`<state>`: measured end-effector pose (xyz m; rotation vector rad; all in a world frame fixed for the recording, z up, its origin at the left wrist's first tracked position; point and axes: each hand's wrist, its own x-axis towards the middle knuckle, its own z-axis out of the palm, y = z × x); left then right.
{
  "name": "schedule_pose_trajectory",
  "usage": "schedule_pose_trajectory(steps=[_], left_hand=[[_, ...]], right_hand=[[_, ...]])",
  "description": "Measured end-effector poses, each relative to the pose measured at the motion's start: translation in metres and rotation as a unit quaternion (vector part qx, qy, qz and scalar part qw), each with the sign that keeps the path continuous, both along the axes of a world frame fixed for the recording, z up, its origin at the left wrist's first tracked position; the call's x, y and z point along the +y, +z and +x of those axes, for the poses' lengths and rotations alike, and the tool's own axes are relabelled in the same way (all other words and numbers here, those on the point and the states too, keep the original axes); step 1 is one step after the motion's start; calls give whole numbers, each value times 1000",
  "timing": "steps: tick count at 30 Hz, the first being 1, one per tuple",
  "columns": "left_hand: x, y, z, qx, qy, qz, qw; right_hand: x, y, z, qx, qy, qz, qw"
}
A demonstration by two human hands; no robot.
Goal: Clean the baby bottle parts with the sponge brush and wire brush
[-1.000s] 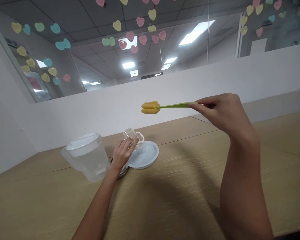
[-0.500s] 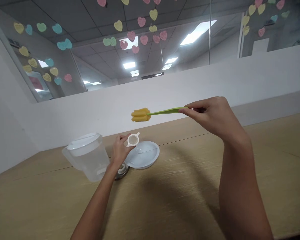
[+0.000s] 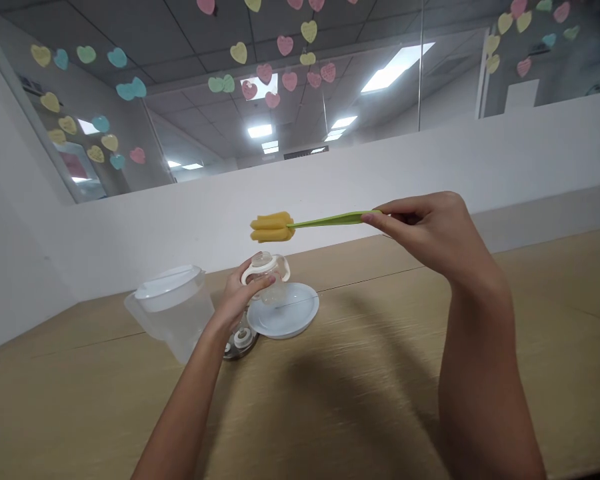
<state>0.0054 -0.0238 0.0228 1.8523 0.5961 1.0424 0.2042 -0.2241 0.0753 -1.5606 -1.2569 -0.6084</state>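
Note:
My left hand (image 3: 239, 293) is wrapped round a clear bottle (image 3: 275, 292) with white side handles, held roughly upright above a white bowl (image 3: 293, 319). My right hand (image 3: 415, 227) pinches the end of the green handle (image 3: 335, 219) of a brush. The brush's yellow sponge head (image 3: 271, 227) points left and hangs in the air just above the bottle's mouth, apart from it. Below my left hand, partly hidden by it, a dark round tray or dish (image 3: 245, 350) holds small white ring-shaped parts (image 3: 243, 337).
A translucent pitcher (image 3: 177, 320) with a white lid stands on the wooden table (image 3: 350, 393), left of my left hand. Behind the table rises a white wall (image 3: 200, 223) with glass above it, dotted with heart-shaped sticky notes (image 3: 239, 53).
My left hand has turned the bottle from its mouth facing me to upright, so its side and handles show. The brush has shifted slightly left, while my right wrist is a little further right.

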Motion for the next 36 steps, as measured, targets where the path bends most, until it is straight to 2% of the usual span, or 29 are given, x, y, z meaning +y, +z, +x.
schedule_pose_trajectory(steps=[5, 12, 14, 18, 23, 30, 36], left_hand=[[-2, 4, -1, 4, 7, 40, 999], [5, 5, -5, 33, 90, 158, 983], [8, 3, -6, 48, 130, 218, 966], [11, 2, -9, 78, 204, 351, 911], [7, 1, -11, 107, 232, 483, 838], [0, -1, -10, 148, 249, 553, 781], [-1, -4, -12, 185, 240, 572, 762]], right_hand=[[-3, 1, -3, 15, 45, 2, 999], [-8, 2, 0, -10, 77, -88, 993], [-10, 1, 1, -26, 79, -103, 991], [-11, 0, 3, -66, 81, -132, 986], [-10, -2, 5, -95, 80, -151, 981], [-11, -3, 1, -100, 59, -161, 980], [-6, 0, -8, -92, 55, -146, 983]])
